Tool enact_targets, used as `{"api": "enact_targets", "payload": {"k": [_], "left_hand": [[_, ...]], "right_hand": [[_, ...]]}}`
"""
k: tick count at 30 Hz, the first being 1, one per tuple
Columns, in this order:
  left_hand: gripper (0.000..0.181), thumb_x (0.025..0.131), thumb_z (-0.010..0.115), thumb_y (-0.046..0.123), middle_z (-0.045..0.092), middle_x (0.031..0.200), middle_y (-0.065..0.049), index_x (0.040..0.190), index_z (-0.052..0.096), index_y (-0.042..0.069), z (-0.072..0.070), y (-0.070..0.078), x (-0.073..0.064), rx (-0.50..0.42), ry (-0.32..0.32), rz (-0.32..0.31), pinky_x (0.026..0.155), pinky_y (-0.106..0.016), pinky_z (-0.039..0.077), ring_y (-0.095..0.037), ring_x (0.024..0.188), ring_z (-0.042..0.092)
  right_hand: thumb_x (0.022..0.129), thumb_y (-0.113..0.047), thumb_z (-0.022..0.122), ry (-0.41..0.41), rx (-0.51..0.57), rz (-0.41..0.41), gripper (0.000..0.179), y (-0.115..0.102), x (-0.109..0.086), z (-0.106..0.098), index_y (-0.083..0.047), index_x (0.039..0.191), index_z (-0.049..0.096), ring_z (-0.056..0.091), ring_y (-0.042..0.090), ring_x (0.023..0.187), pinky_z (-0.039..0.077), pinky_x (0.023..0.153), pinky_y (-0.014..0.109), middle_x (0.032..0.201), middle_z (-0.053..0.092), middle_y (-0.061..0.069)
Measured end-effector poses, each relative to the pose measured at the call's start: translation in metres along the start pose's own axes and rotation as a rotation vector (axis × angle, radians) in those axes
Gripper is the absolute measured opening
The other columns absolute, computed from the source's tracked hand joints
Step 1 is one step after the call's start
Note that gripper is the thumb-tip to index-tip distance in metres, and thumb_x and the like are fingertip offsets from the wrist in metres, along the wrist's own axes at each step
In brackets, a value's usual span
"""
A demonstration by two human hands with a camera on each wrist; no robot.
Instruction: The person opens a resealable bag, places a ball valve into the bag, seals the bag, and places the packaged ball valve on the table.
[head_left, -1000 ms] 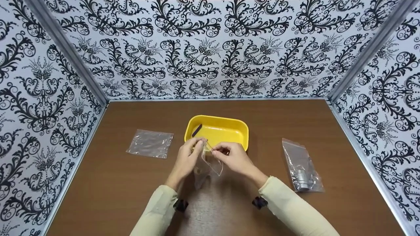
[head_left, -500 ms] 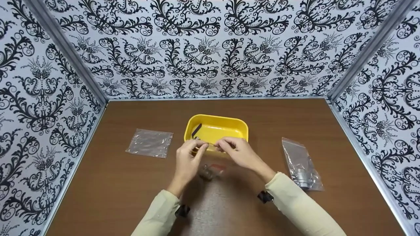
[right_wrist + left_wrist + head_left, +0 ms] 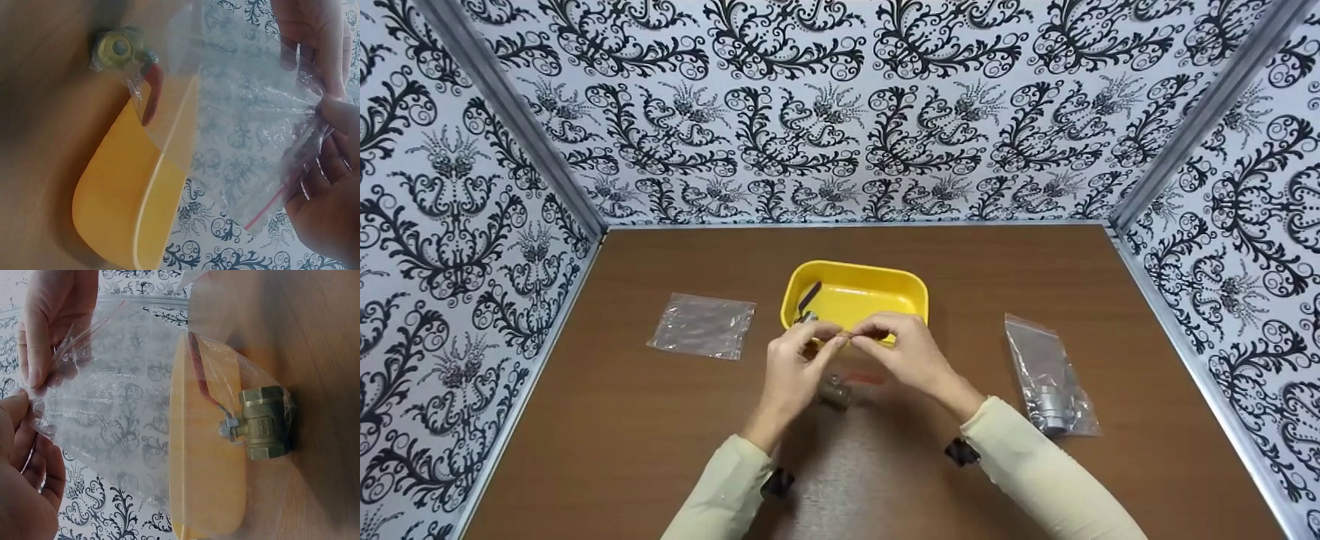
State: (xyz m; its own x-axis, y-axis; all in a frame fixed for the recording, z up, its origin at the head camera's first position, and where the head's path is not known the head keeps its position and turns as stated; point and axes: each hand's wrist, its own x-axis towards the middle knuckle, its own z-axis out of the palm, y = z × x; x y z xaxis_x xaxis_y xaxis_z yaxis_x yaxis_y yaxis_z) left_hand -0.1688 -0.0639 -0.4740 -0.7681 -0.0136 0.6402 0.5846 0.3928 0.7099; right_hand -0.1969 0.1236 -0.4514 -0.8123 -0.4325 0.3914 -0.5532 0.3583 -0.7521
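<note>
My left hand [image 3: 795, 364] and right hand [image 3: 906, 356] meet above the near rim of a yellow tray [image 3: 877, 276]. Fingertips of both pinch the top of a clear zip bag [image 3: 112, 405] with a red seal line. Low in the bag hangs a brass ball valve [image 3: 264, 422] with a red lever [image 3: 198, 371], its body close over the tabletop. In the right wrist view the valve [image 3: 115, 49] shows its round end, while the bag's mouth [image 3: 306, 129] is gathered between the fingertips. The hands partly hide the tray's near side.
Inside the tray, at its left, lies a dark blue lever [image 3: 808, 298] with a metal part beside it. A flat clear bag [image 3: 703, 327] is on the table at left. Another zip bag [image 3: 1035, 352], with a grey metal fitting [image 3: 1051, 409], lies at right.
The bag has turned from hanging loosely askew to stretched between both hands' fingertips, its valve now below them. The hands have since drawn together until their fingertips meet.
</note>
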Motion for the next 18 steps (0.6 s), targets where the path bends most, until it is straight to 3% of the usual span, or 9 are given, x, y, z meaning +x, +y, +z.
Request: {"api": "enact_targets", "payload": {"k": [3,5,8,10,12,18], "left_hand": [[0.005,0.084,0.075,0.012,0.072,0.085,-0.001,0.088,0.074,0.009,-0.0015,-0.0002,0.0001,-0.003,0.001,-0.010,0.062,-0.025,0.052,-0.014,0.074,0.063],[0.005,0.085,0.074,0.013,0.071,0.085,0.000,0.086,0.073,0.008,-0.0016,0.0002,0.0005,-0.001,-0.007,-0.008,0.070,-0.024,0.053,-0.016,0.076,0.063],[0.004,0.087,0.072,0.014,0.070,0.085,0.001,0.086,0.072,0.010,-0.0015,0.0007,0.0004,-0.002,-0.019,-0.005,0.073,-0.023,0.054,-0.016,0.080,0.064],[0.006,0.089,0.070,0.017,0.069,0.085,0.002,0.086,0.071,0.011,-0.0008,0.0004,0.0001,0.009,-0.025,0.005,0.077,-0.024,0.053,-0.016,0.083,0.064],[0.008,0.090,0.069,0.018,0.069,0.085,0.003,0.087,0.071,0.012,-0.0005,0.0003,-0.0003,0.029,-0.027,0.022,0.073,-0.024,0.052,-0.015,0.084,0.063],[0.009,0.090,0.069,0.017,0.069,0.083,0.003,0.085,0.070,0.010,0.0008,0.0002,0.0001,0.069,-0.013,0.061,0.084,-0.030,0.049,-0.014,0.083,0.062]], "right_hand": [[0.087,-0.028,0.071,0.023,0.015,0.001,0.011,0.0019,0.0000,0.0010,-0.021,0.095,0.076,0.066,0.008,0.080,0.056,0.076,0.026,0.090,0.074,-0.009],[0.087,-0.028,0.071,0.033,0.020,-0.002,0.011,0.0022,-0.0003,0.0008,-0.022,0.094,0.077,0.067,0.009,0.080,0.056,0.076,0.028,0.090,0.074,-0.008],[0.087,-0.026,0.072,0.035,0.020,-0.005,0.011,0.0019,-0.0006,0.0014,-0.021,0.096,0.077,0.068,0.009,0.082,0.057,0.077,0.031,0.091,0.075,-0.007],[0.087,-0.024,0.072,0.027,0.020,-0.005,0.011,0.0007,-0.0007,0.0017,-0.019,0.096,0.076,0.067,0.009,0.082,0.057,0.077,0.034,0.091,0.074,-0.007],[0.086,-0.021,0.074,0.019,0.014,-0.005,0.012,-0.0001,-0.0007,0.0023,-0.018,0.097,0.075,0.066,0.008,0.083,0.056,0.078,0.034,0.092,0.073,-0.006],[0.085,-0.020,0.075,0.004,-0.018,-0.034,0.013,-0.0025,0.0004,0.0029,-0.012,0.095,0.072,0.064,0.009,0.084,0.055,0.079,0.030,0.089,0.070,-0.003]]}}
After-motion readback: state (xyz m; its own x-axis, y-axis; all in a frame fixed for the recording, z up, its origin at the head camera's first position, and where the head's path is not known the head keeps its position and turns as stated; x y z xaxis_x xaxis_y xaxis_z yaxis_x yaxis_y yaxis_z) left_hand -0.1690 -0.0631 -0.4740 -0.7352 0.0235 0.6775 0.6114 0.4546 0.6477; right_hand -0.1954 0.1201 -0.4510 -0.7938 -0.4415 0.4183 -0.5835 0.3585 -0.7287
